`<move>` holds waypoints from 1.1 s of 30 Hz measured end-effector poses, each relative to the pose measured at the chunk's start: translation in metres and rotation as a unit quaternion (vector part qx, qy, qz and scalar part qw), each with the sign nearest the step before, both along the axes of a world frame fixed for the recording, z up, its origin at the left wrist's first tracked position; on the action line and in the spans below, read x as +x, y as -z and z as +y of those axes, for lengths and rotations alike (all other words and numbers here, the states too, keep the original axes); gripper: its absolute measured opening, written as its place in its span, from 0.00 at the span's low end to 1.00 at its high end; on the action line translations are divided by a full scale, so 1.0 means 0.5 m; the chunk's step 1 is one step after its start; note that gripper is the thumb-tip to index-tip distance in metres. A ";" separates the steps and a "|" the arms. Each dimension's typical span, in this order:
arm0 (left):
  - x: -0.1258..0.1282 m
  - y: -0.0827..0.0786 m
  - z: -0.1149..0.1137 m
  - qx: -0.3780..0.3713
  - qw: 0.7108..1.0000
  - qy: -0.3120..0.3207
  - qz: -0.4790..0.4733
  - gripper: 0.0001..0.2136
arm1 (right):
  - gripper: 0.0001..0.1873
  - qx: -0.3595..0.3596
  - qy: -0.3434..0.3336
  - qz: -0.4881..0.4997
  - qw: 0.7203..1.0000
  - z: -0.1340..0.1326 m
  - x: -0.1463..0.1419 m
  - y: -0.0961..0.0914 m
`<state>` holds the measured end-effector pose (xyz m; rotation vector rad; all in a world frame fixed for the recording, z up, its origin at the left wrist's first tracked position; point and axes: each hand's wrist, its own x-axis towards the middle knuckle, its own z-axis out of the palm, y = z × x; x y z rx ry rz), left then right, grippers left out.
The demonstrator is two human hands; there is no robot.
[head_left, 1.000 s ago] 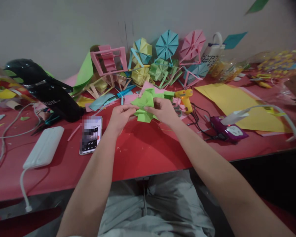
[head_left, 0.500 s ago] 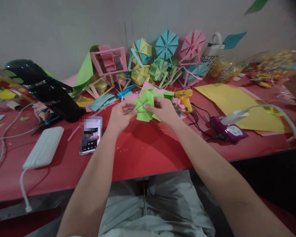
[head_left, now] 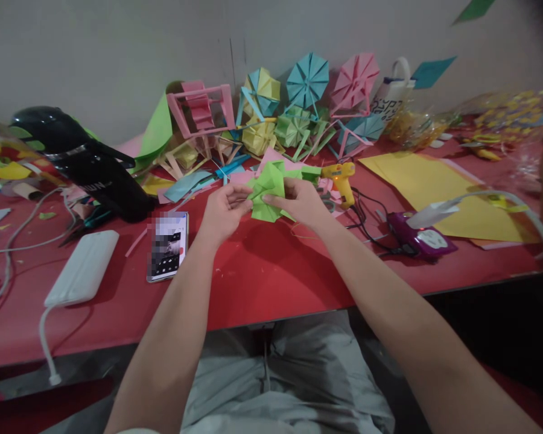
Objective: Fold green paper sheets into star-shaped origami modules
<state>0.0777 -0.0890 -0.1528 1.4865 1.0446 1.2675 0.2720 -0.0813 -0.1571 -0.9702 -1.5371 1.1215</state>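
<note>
Between my hands, above the red tabletop, is a piece of folded light green paper (head_left: pixel 268 191) with several creased, pointed flaps. My left hand (head_left: pixel 226 210) pinches its left edge with thumb and fingertips. On the other side, my right hand (head_left: pixel 302 202) grips the paper, thumb across the front and fingers behind it. The paper's back is hidden from me. Just beyond my right hand lies a yellow hot glue gun (head_left: pixel 341 181) with a small orange light. Pink and green paper scraps lie behind the folded piece.
Paper wheels and frames, among them a blue wheel (head_left: pixel 308 79), stand along the wall. A phone (head_left: pixel 168 247), white power bank (head_left: pixel 82 268) and leaning black bottle (head_left: pixel 99 175) are at left. To the right are a purple power strip (head_left: pixel 419 236) and yellow sheets (head_left: pixel 438 193).
The green paper has turned slightly in my fingers, its left flap now less spread out. Both hands keep their hold. The whole view has shifted a little.
</note>
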 end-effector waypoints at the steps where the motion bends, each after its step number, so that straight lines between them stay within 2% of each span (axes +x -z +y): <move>1: 0.002 -0.001 -0.001 0.000 1.000 0.000 -0.002 0.15 | 0.22 0.002 -0.004 -0.003 1.000 0.000 0.000 0.001; 9: 0.025 0.004 -0.010 0.017 0.997 -0.068 0.023 0.15 | 0.24 -0.006 0.012 -0.003 1.000 -0.004 -0.008 -0.002; 13: 0.030 0.005 -0.012 0.023 0.996 -0.087 0.027 0.12 | 0.23 -0.008 0.018 -0.002 1.000 -0.002 -0.009 0.001; 24: 0.019 0.006 -0.005 -0.012 0.998 -0.054 -0.032 0.11 | 0.24 -0.032 0.008 0.034 0.999 -0.006 -0.013 -0.007; 33: 0.012 -0.007 -0.008 -0.014 0.998 -0.054 -0.018 0.11 | 0.24 -0.039 -0.033 0.047 0.998 -0.005 -0.009 -0.006</move>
